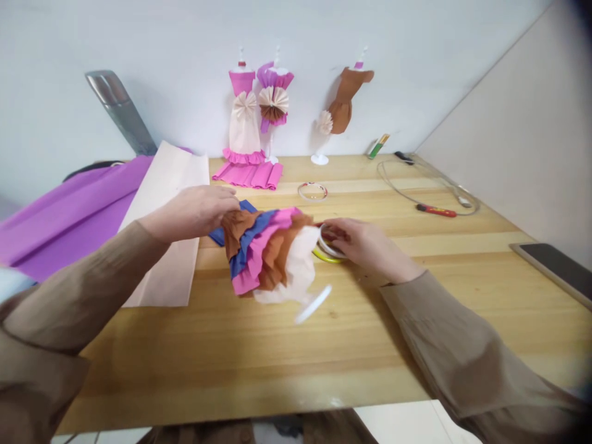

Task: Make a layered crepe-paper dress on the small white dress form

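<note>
My left hand [197, 209] is closed around the upper part of a small dress form wearing a layered crepe paper dress [268, 256]. Its ruffles run brown, blue, pink, brown and cream. The form is tilted over the table, and its white round base [313, 304] is blurred at the lower right. Close to the hem, my right hand [363, 246] has its fingers curled onto a white ring-shaped roll [329, 246], which looks like tape. A yellow ring [326, 256] shows just under it. My right fingertips are partly hidden.
Three dressed forms stand by the wall: a pink-and-cream one [244, 123], a purple-and-pink one [274, 102] and a brown one [345, 102]. Pleated pink paper [250, 175], a clear ring [313, 192], a cable [388, 179], a phone [555, 268], cream paper [166, 271] and purple paper [78, 209] lie around.
</note>
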